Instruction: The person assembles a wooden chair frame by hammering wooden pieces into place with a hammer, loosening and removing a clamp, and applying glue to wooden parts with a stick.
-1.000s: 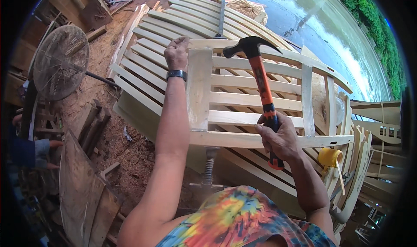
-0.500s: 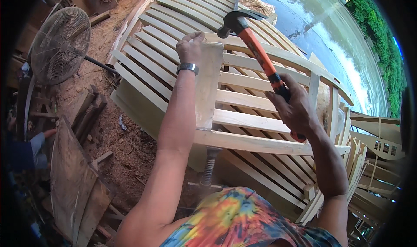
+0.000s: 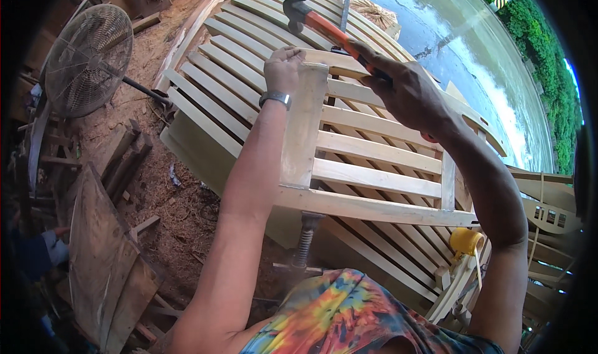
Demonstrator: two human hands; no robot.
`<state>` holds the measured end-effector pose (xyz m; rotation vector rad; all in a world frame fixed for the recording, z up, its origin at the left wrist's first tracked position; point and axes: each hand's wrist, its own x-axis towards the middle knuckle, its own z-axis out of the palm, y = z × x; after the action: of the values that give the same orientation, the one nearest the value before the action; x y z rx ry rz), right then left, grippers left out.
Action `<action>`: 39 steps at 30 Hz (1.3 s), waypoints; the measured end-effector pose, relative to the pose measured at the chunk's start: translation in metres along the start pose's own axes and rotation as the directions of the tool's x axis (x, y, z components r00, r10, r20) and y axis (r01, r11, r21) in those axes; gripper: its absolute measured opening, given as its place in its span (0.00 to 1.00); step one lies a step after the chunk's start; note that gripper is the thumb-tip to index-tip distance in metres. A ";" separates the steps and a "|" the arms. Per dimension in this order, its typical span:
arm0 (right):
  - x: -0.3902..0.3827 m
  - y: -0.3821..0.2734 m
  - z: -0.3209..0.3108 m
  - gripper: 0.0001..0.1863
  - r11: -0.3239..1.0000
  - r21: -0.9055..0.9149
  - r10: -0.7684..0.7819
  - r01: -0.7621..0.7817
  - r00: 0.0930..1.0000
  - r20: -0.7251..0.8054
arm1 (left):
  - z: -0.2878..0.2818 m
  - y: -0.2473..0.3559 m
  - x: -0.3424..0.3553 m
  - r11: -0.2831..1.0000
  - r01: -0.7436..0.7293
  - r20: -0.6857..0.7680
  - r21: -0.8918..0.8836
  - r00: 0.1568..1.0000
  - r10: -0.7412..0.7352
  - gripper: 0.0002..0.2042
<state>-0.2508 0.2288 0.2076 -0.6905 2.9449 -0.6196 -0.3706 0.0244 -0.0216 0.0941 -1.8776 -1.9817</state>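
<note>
Sawdust and wood scraps cover the dirt floor [image 3: 168,186] of an open-air workshop, with wet pavement [image 3: 448,36] and green foliage [image 3: 536,48] beyond. Across the middle lies a slatted frame [image 3: 374,167] of pale, unfinished wood, its flat strips running in parallel rows between thicker rails.

At the top of a broad upright board [image 3: 303,129] on that frame, the left hand [image 3: 283,67] is curled closed, fingers [image 3: 291,53] bunched against the board's upper end where it meets a slat; whether they pinch something small there cannot be told. A metal-banded watch [image 3: 275,97] sits on that wrist.

Just to the right and slightly higher, the right hand [image 3: 398,89] is wrapped tight around the orange handle of a hammer [image 3: 317,20]. The handle slants up and to the left out of the fist, so the dark steel claw head hangs above and a little left of the left hand's knuckles, apart from them and from the wood.

Behind the frame more curved slatted pieces [image 3: 249,36] are stacked. A round wire-caged fan [image 3: 88,60] stands at left, weathered planks [image 3: 99,260] lean lower left, a threaded metal clamp screw [image 3: 305,239] shows beneath the frame's lower rail, and a yellow cup-like object [image 3: 466,240] sits at lower right. A tie-dye shirt [image 3: 349,316] fills the bottom edge.
</note>
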 end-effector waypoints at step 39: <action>0.008 -0.004 -0.001 0.27 0.999 -0.009 -0.037 0.037 0.999 0.023 | 0.000 0.026 0.007 0.849 0.142 -0.010 0.509 0.987 -0.159 0.31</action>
<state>-0.2562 0.2222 0.2103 -0.7492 2.9221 -0.5974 -0.3708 0.0219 0.0052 0.3713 -2.4388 -1.5255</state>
